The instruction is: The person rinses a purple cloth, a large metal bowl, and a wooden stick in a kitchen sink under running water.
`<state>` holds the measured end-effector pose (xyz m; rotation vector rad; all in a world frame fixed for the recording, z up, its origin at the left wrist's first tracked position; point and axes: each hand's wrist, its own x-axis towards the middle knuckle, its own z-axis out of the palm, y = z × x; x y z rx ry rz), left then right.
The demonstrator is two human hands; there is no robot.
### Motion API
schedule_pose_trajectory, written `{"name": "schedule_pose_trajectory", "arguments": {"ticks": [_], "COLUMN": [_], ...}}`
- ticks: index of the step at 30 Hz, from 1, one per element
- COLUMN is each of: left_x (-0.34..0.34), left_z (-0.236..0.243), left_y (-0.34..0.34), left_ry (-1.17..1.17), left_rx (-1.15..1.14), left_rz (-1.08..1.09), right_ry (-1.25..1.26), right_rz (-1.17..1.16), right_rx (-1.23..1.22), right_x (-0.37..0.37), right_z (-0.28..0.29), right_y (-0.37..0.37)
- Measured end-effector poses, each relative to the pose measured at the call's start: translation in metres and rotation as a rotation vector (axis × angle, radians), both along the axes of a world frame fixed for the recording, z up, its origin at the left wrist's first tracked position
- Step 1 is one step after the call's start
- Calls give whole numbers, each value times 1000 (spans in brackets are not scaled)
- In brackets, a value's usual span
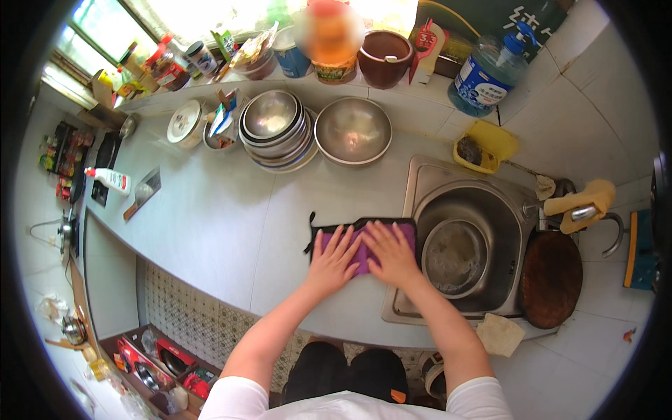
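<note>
A purple cloth with black edging (362, 259) lies on the counter just left of the sink. My left hand (332, 259) rests flat on its left part, fingers spread. Next to it my right hand (392, 253) presses flat on the right part, fingers also spread. The two hands nearly meet at the index fingers, and neither grips anything. A loop and a dark corner of the cloth stick out to the left.
The metal sink (414, 183) holds a steel basin (428, 260) of cloudy water. Behind stand a steel bowl (353, 129) and stacked bowls (271, 114). A cleaver (143, 192) and a white bottle (110, 180) lie left. A round wooden board (551, 280) leans right of the sink.
</note>
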<state>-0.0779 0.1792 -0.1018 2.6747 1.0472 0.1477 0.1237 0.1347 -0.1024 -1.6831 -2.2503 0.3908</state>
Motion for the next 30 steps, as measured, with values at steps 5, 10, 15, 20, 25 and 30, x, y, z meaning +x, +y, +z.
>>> {"name": "schedule_pose_trajectory", "arguments": {"ticks": [5, 10, 15, 20, 25, 30], "left_x": [97, 159, 167, 124, 4, -115], "left_z": [-20, -35, -41, -26, -3, -3], "left_y": [77, 119, 130, 97, 0, -62], "left_ry": [-152, -182, -171, -208, -46, 129], "left_rx": [54, 74, 22, 46, -126, -177], "left_rz": [67, 149, 177, 3, -117, -149], "right_ry": [-36, -41, -38, -50, -327, -38], "right_rz": [-165, -264, -391, -444, -235, -55], "right_rx": [76, 101, 115, 103, -161, -186], "right_x": [65, 106, 97, 62, -37, -122], "right_z": [-18, -24, -30, -29, -7, 0], "right_y": [92, 144, 146, 95, -15, -74]}}
